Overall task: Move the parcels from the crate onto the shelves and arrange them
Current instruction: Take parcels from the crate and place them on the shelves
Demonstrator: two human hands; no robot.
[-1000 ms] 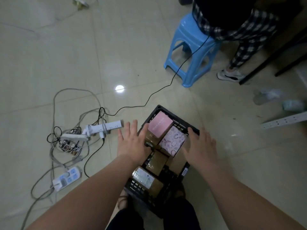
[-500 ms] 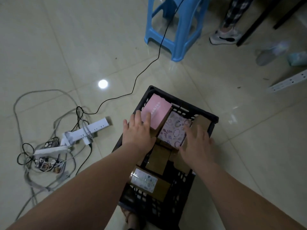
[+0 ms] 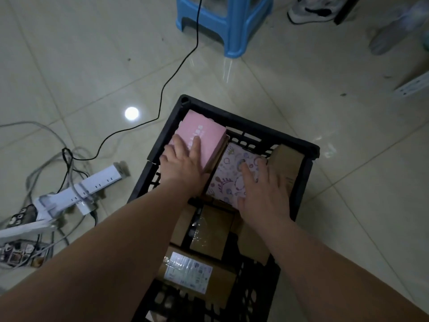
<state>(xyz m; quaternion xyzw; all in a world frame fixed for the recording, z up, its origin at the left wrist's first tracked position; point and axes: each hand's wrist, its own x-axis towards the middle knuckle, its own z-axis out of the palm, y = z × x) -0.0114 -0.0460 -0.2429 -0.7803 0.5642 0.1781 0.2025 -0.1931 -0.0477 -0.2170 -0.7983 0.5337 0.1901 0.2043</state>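
Nothing is judged shelved yet; crate is packed full. Left hand is laid flat on pink box, right hand flat on patterned box.

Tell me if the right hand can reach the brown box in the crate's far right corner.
Probably yes: the right hand rests on the patterned box beside it, and nothing lies on the brown box.

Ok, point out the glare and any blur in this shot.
Head view: dim overall; a round glare spot on the glossy floor; the blue stool mirrors faintly in it; the label on the nearest brown parcel is too soft to read.
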